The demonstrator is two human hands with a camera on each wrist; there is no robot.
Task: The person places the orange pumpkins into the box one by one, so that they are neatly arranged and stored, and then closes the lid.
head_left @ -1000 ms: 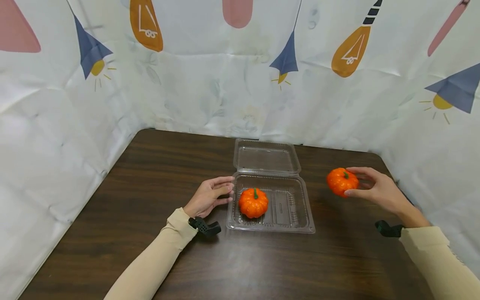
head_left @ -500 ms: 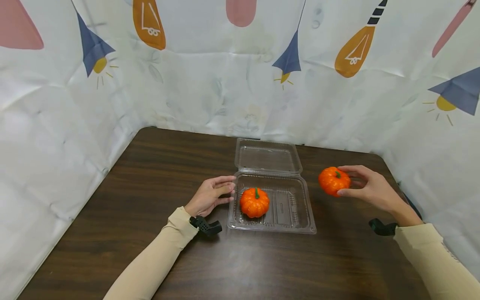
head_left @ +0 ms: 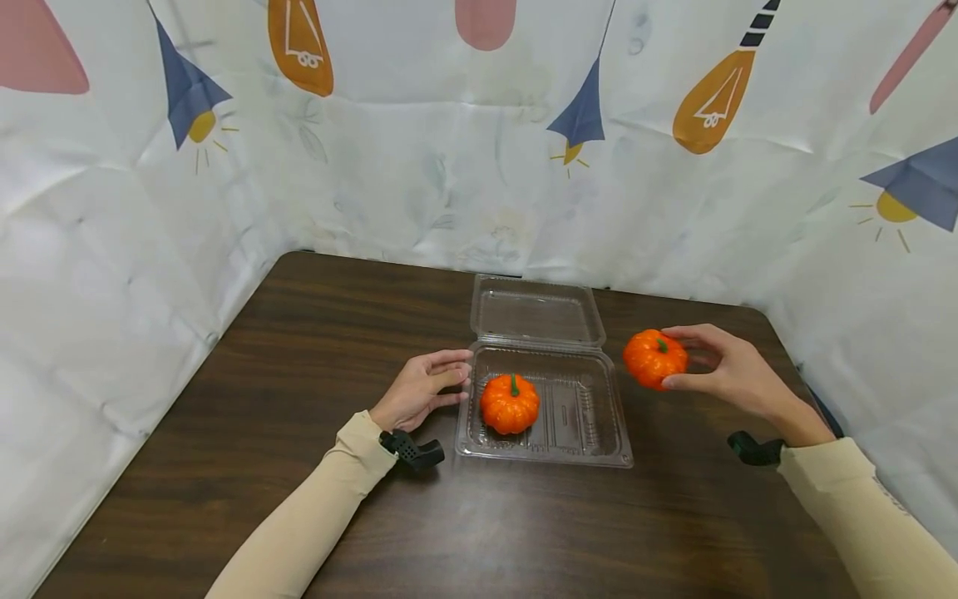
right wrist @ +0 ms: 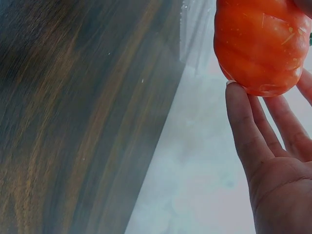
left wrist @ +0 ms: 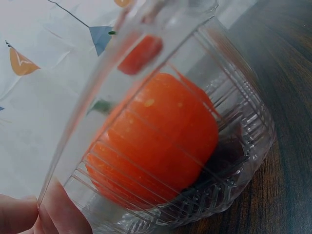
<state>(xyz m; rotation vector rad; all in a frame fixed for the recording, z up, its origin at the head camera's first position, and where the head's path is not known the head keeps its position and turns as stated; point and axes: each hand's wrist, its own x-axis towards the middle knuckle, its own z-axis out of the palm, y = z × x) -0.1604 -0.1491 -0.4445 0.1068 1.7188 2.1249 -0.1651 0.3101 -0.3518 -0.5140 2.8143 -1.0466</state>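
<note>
Fingers (left wrist: pixel 67 214) of the left hand (head_left: pixel 414 393) pinch the clear base (head_left: pixel 545 459) at its nine-o'clock rim; those of the right hand (head_left: pixel 737 374) grip the held pumpkin (head_left: pixel 651 362), in the air at about two o'clock from the base's middle. Best, I'd judge, to brace that rim, lift well over the three-o'clock wall and lower gently, stem up, without nudging the seated pumpkin (head_left: pixel 509 408) inside at nine. The lid (head_left: pixel 536 314) lies open at twelve. Count: two hands, one base, two pumpkins, one lid.
</note>
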